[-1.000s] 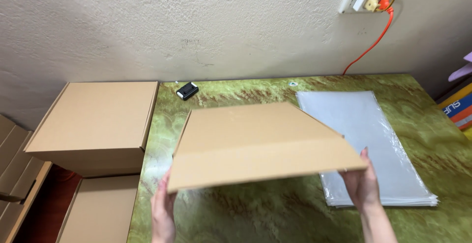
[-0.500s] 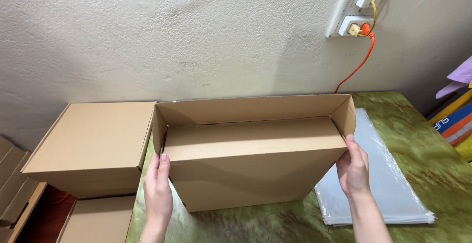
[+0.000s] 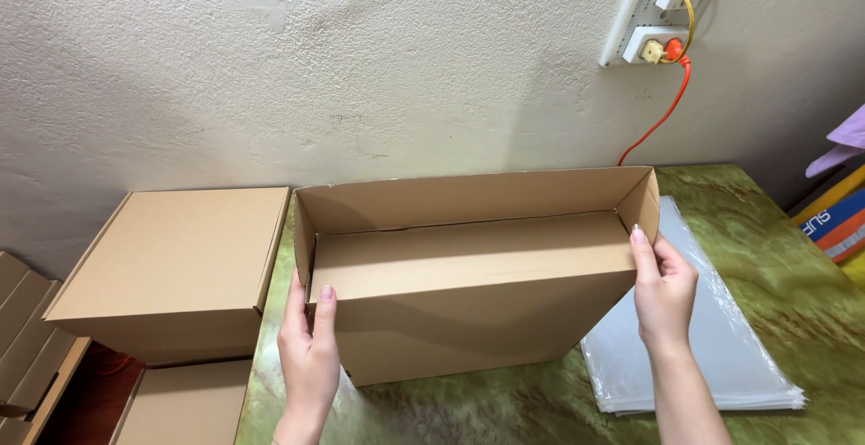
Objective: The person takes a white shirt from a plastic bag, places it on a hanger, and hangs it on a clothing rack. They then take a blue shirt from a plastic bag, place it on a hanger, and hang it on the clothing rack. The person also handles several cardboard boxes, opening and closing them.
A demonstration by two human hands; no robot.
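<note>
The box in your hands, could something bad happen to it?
Maybe. The box is open and only half formed, gripped just at its two ends by the left hand and right hand, so its walls might fold flat. Its right end is close to the stack of plastic sheets; set down on them, it might slide. The orange cable hanging from the socket behind might get snagged by a raised flap.
</note>
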